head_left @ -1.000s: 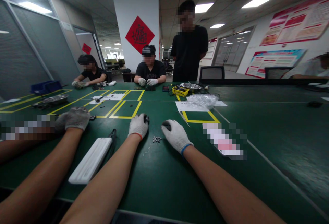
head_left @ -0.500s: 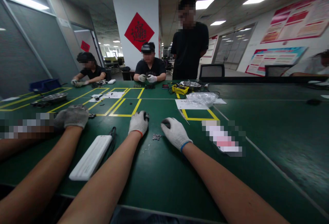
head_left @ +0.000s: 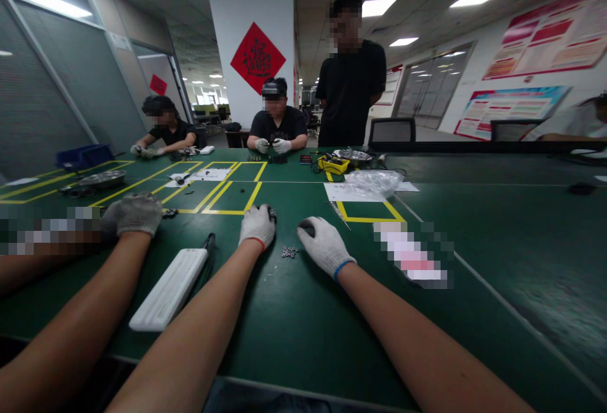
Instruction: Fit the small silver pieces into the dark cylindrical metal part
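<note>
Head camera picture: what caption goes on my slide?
Gloved left hand and right hand rest beside small metal rings on green table.

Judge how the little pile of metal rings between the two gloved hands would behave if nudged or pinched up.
The metal rings lie loose in a cluster on the green mat, so a nudge would probably scatter them. They look round, so some might roll. Being tiny, they are likely light and awkward for the gloved right hand to pinch.

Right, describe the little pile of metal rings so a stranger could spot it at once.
On the green table, look between the left hand and right hand, both in white gloves. The pile of small metal rings lies there: tiny, grey and clustered, unlike the long white bar further left.
</note>
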### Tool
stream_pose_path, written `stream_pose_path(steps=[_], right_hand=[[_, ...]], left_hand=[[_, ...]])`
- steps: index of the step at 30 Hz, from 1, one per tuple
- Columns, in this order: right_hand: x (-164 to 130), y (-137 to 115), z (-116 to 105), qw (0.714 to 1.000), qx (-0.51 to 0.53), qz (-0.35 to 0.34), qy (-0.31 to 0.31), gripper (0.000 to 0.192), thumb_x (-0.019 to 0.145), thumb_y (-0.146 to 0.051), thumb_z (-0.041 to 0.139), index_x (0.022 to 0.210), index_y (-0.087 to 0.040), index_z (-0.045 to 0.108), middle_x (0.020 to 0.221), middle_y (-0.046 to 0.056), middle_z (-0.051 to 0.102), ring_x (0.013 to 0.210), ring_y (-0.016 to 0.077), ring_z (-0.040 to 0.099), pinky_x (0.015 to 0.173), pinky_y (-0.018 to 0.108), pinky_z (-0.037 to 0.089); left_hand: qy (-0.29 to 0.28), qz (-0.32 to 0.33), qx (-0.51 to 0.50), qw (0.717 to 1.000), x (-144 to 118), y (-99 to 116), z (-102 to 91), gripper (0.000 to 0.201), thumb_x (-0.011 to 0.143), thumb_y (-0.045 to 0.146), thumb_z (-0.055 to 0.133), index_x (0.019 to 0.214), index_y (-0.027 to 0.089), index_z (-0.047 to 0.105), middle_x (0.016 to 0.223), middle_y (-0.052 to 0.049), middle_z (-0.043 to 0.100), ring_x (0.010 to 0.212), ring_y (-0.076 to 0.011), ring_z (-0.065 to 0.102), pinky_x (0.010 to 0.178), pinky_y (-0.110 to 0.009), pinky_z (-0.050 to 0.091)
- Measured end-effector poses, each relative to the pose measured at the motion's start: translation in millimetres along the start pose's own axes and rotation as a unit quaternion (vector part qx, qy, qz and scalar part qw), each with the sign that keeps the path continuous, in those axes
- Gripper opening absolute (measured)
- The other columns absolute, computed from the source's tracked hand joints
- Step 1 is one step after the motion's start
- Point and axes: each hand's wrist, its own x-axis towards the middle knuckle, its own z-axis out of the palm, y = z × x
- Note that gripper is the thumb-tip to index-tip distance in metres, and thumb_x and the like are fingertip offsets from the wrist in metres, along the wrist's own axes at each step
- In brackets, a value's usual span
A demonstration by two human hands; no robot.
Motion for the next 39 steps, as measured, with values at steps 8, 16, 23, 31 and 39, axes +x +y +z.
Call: stream_pose_path(steps=[8, 16, 23, 31, 39], right_hand=[[0, 0, 0, 0.999, 0.036, 0.012, 0.007, 0.022, 0.091, -0.028, 0.064, 0.109, -0.019, 0.072, 0.107, 0.009, 0.073, 0.094, 0.0198, 0.069, 0.090, 0.033, 0.054], [0, 0, 2, 0.996, 0.083, 0.017, 0.036, 0.052, 0.084, -0.025, 0.068, 0.135, -0.019, 0.061, 0.123, 0.011, 0.070, 0.102, 0.0228, 0.070, 0.095, 0.037, 0.055], [1, 0, -1, 0.993, 0.111, -0.022, 0.040, 0.037, 0.079, -0.010, 0.059, 0.113, -0.020, 0.070, 0.114, 0.006, 0.075, 0.109, 0.0230, 0.068, 0.099, 0.035, 0.052], [2, 1, -3, 0.995, 0.073, -0.031, 0.054, 0.029, 0.081, -0.012, 0.054, 0.102, -0.020, 0.073, 0.102, 0.008, 0.072, 0.098, 0.0232, 0.066, 0.090, 0.033, 0.052], [4, 6, 0, 0.993, 0.071, -0.024, 0.089, 0.015, 0.075, -0.010, 0.057, 0.082, -0.019, 0.068, 0.088, 0.006, 0.067, 0.086, 0.0220, 0.062, 0.081, 0.032, 0.051]], left_hand=[[0.093, 0.030, -0.194, 0.976, -2, -4, -0.2, 0.032, 0.094, 0.023, 0.058, 0.126, 0.018, 0.056, 0.121, -0.015, 0.065, 0.110, -0.0270, 0.066, 0.097, -0.041, 0.054], [0.100, 0.139, -0.331, 0.928, -18, 16, -10.0, 0.023, 0.087, 0.028, 0.069, 0.107, 0.020, 0.061, 0.101, -0.005, 0.071, 0.094, -0.0210, 0.069, 0.088, -0.035, 0.056], [0.114, 0.250, -0.262, 0.925, -35, 35, -19.4, 0.026, 0.084, 0.034, 0.074, 0.103, 0.019, 0.064, 0.102, -0.007, 0.068, 0.098, -0.0230, 0.065, 0.088, -0.036, 0.055], [0.122, 0.238, -0.268, 0.925, -38, 36, -23.3, 0.022, 0.089, 0.029, 0.067, 0.109, 0.020, 0.063, 0.106, -0.008, 0.068, 0.103, -0.0241, 0.065, 0.093, -0.038, 0.054], [0.131, 0.239, -0.281, 0.920, -40, 41, -17.9, 0.022, 0.086, 0.028, 0.070, 0.105, 0.020, 0.062, 0.102, -0.007, 0.068, 0.098, -0.0236, 0.066, 0.089, -0.038, 0.055]])
